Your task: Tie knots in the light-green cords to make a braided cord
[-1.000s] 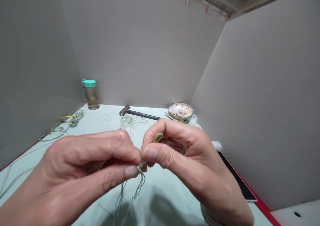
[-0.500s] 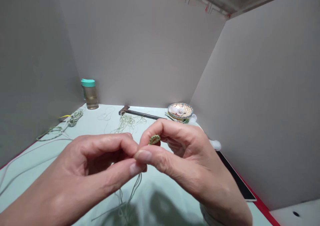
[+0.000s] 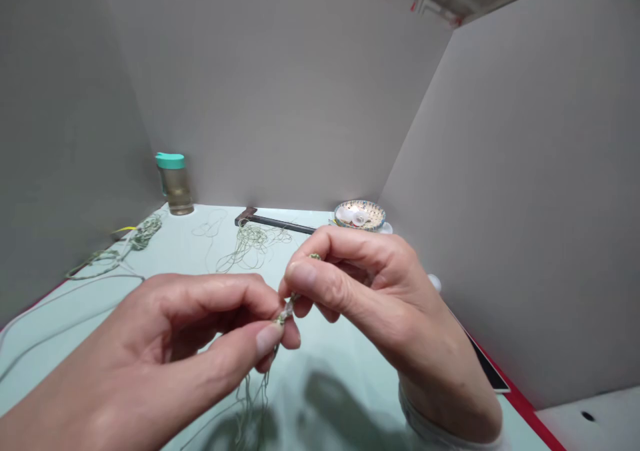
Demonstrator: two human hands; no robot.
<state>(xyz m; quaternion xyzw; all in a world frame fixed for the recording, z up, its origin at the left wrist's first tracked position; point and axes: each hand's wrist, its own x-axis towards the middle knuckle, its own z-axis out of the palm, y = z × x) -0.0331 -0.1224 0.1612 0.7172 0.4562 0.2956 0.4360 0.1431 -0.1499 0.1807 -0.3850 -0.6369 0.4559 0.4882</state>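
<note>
- Here's the left hand [image 3: 160, 338], thumb and fingers pinched close on the green braided cord [image 3: 286, 311], and it's right there at the tips
- Up beside it, the right hand [image 3: 373, 291] pinches the same cord a touch higher, so the piece spans the small gap between the 2 grips, over the table [image 3: 335, 351]
- Below the left fingers, thin loose strands [image 3: 257, 391] dangle down
- Further out, a tangle of green thread [image 3: 253, 238] lies on the table, just beside a dark hammer-like tool [image 3: 283, 224]
- Now the containers: back left, the bottle [image 3: 179, 194], turquoise lid [image 3: 171, 161] on, brownish see-through body, liquid in its lower part
- Back right, the patterned bowl [image 3: 371, 227], with white round pieces [image 3: 359, 218] in it
- Far left, a bundle of green cord [image 3: 147, 231] sits near a yellow strip [image 3: 126, 229]
- And a change! 0.5 s ago the fingertips were bunched together; now they've parted a little, and a pale stretch of cord shows between them
- The braided loop above the right fingers was plain to see then; only a small bit peeks out now
- Hard to make out: the cord inside both grips is covered, the tool's handle end slips behind the right hand, and the black flat panel [image 3: 487, 364] is partly hidden by the right forearm
</note>
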